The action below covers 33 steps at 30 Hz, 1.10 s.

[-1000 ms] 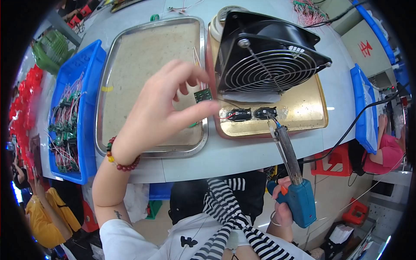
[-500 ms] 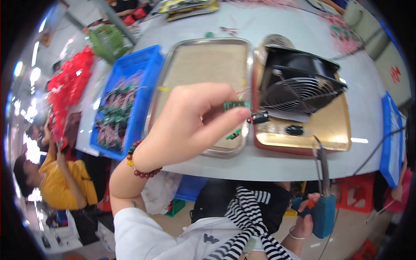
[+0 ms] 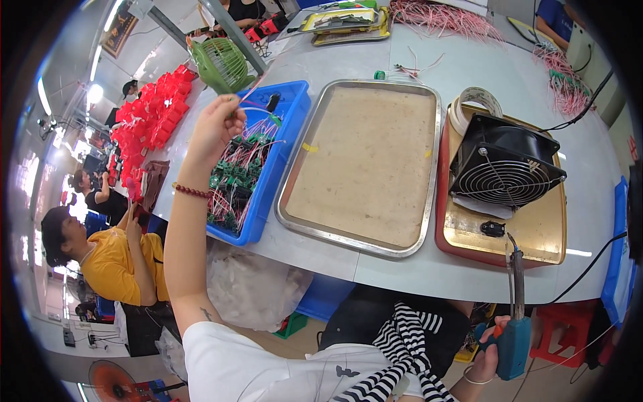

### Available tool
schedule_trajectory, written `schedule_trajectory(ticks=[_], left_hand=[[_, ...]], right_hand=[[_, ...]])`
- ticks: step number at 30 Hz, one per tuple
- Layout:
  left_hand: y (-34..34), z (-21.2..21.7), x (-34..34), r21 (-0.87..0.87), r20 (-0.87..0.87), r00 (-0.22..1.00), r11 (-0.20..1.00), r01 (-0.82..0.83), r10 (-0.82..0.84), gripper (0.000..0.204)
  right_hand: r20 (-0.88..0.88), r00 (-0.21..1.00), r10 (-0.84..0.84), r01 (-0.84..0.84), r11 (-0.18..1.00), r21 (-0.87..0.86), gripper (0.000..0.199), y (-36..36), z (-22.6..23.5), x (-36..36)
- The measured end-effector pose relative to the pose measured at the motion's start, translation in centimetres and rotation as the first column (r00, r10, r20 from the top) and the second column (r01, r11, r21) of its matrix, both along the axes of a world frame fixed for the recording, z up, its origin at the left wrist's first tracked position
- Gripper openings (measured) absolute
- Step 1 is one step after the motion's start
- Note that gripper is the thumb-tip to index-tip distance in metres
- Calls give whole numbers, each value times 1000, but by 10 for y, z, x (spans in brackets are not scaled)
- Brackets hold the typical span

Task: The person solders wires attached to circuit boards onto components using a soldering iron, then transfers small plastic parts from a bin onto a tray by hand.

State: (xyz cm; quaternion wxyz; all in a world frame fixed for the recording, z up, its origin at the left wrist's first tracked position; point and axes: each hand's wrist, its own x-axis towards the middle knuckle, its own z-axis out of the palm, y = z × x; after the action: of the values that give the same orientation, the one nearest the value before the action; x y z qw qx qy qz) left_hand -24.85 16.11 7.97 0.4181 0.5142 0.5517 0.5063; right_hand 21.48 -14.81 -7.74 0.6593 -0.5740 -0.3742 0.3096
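Note:
My left hand (image 3: 224, 124) is raised over the far end of a blue bin (image 3: 258, 228), pinching thin pink and white wires. From the wires hang a small green circuit board (image 3: 275, 120) and a black cylindrical part (image 3: 272, 102). Many wired green circuit boards (image 3: 242, 164) lie heaped in the bin below. At the lower right, my right hand (image 3: 492, 342) is closed round the blue handle of a soldering gun (image 3: 513, 345). The gun's thin tip (image 3: 512, 242) points up, close to the front edge of a gold-coloured tin, where a black part (image 3: 493, 229) lies.
A steel tray (image 3: 284, 201) lies in mid-table. Right of it, a black fan (image 3: 506, 161) and a tape roll (image 3: 485, 100) rest on the tin (image 3: 536, 234). A green fan (image 3: 224, 63) stands beyond the bin. A dark cable (image 3: 589, 268) crosses the right edge. Co-workers sit at left.
My left hand has moved left from over the steel tray to above the blue bin, carrying the wired circuit board. My right hand still holds the soldering gun. The view has shifted.

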Motion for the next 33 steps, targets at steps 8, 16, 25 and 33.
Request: schedule_trajectory(ticks=[8, 16, 25, 33], left_hand=[[-34, -64, -71, -36, -713, 691, 979, -203, 117, 22], [-43, -63, -68, -19, -404, 884, 964, -265, 235, 21], [25, -26, -58, 145, 91, 954, 944, -296, 285, 18], [-21, -68, -86, -95, -108, 961, 960, -264, 254, 16]], right_hand=[[23, 999, 48, -48, 999, 0, 56, -3, -4, 5], [3, 1000, 13, -13, 999, 31, 58, 6, 0, 0], [3, 1000, 3, -3, 999, 44, 56, 1, -5, 4], [-29, 995, 95, -93, 994, 56, 53, -8, -13, 9]])
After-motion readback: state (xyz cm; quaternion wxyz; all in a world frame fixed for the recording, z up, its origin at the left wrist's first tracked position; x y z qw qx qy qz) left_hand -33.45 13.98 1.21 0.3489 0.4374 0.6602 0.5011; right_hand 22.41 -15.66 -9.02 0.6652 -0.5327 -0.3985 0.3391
